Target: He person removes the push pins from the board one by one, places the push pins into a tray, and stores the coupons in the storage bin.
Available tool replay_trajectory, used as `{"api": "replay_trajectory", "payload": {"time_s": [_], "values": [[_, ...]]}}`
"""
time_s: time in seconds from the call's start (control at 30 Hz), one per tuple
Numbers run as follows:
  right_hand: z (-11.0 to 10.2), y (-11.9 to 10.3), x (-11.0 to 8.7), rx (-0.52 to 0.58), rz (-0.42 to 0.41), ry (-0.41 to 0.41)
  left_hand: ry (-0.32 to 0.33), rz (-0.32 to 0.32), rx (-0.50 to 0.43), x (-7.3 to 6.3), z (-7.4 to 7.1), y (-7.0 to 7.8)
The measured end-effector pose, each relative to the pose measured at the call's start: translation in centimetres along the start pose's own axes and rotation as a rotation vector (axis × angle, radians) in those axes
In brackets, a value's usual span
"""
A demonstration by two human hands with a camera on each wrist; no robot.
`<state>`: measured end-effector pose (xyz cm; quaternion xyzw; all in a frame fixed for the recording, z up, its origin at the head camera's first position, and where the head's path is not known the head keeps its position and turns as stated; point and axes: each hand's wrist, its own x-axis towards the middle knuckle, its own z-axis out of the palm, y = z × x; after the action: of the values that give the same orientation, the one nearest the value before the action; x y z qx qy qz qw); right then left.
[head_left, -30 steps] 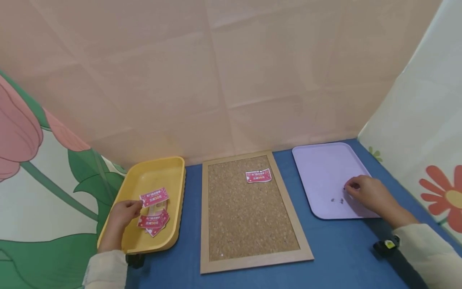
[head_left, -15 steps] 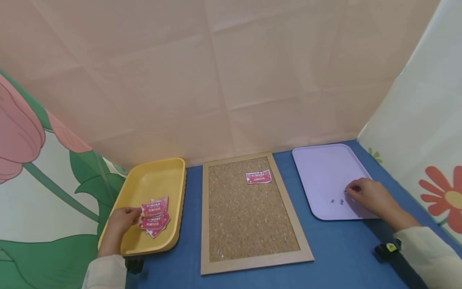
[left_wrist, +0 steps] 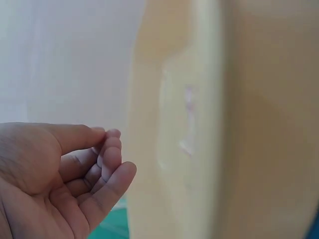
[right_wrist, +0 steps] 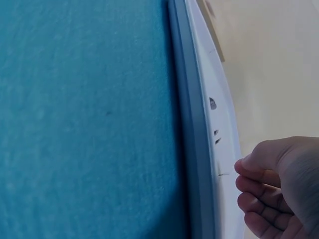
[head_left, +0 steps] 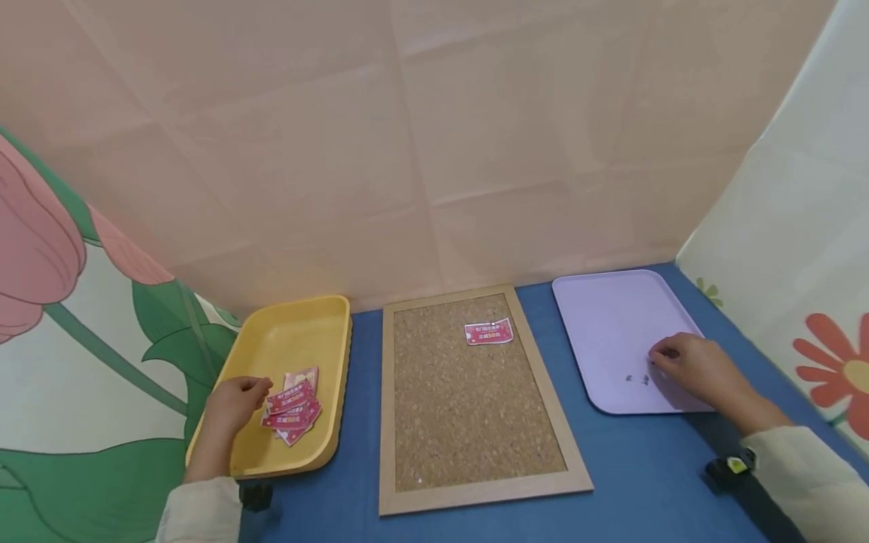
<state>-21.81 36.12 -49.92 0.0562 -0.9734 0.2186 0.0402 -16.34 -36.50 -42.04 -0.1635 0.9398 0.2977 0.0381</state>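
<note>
My left hand (head_left: 234, 407) hovers over the near-left part of the yellow tray (head_left: 278, 328), beside a loose pile of pink coupons (head_left: 294, 411). In the left wrist view its thumb meets the loosely bent fingers, with nothing visible between them. Over the lilac tray (head_left: 611, 324), my right hand (head_left: 695, 366) brings thumb and index finger together. A tiny dark tip shows at those fingertips in the head view, seemingly a pushpin, mostly hidden. Several small dark pushpins (right_wrist: 216, 137) lie on that tray beside the fingers.
Between the trays lies a wood-framed cork board (head_left: 475, 407) on a blue tablecloth (head_left: 326, 505). One pink coupon (head_left: 489, 332) is on its upper right, a shiny speck at its top edge. A beige backdrop (head_left: 421, 151) stands behind.
The coupon my left hand held was lowered onto the pile and let go; that hand has lifted slightly away from it. The right hand has barely moved over the lilac tray.
</note>
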Motion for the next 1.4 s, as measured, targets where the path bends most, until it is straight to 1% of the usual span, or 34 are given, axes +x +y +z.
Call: {"api": "replay_trajectory", "payload": {"time_s": [0.1, 0.2, 0.33, 0.47, 0.6, 0.77, 0.83, 0.93, 1.07, 1.17, 1.3, 1.4], "values": [[-0.1, -0.3, 0.1, 0.002, -0.012, 0.005, 0.009, 0.057, -0.004, -0.1, 0.0, 1.9], [-0.2, -0.9, 0.2, -0.002, -0.027, 0.030, 0.017, 0.119, -0.034, -0.2, 0.2, 3.7], [-0.5, -2.1, 0.4, 0.005, -0.037, 0.069, -0.003, 0.196, -0.113, -0.6, 0.7, 6.2], [-0.6, -3.8, 1.0, 0.023, -0.070, 0.103, -0.027, 0.259, -0.205, -1.2, 1.6, 8.9], [-0.4, -5.9, 1.6, 0.058, -0.106, 0.143, -0.042, 0.316, -0.256, -1.4, 2.9, 11.4], [0.1, -8.4, 2.5, 0.106, -0.168, 0.195, -0.067, 0.389, -0.281, -1.2, 4.8, 14.2], [0.5, -9.4, 2.9, 0.126, -0.201, 0.215, -0.074, 0.423, -0.280, -1.1, 5.8, 15.2], [1.2, -10.9, 3.5, 0.162, -0.250, 0.237, -0.084, 0.478, -0.292, -0.9, 7.8, 16.6], [2.1, -12.8, 4.2, 0.212, -0.276, 0.237, -0.112, 0.495, -0.334, -0.7, 10.4, 18.4], [2.7, -14.1, 4.8, 0.244, -0.262, 0.208, -0.156, 0.469, -0.348, -0.5, 12.0, 19.7], [3.6, -15.6, 5.3, 0.277, -0.234, 0.152, -0.215, 0.459, -0.355, 0.2, 13.9, 20.9], [4.4, -16.7, 5.6, 0.307, -0.243, 0.135, -0.230, 0.475, -0.350, 0.8, 14.9, 21.5]]}}
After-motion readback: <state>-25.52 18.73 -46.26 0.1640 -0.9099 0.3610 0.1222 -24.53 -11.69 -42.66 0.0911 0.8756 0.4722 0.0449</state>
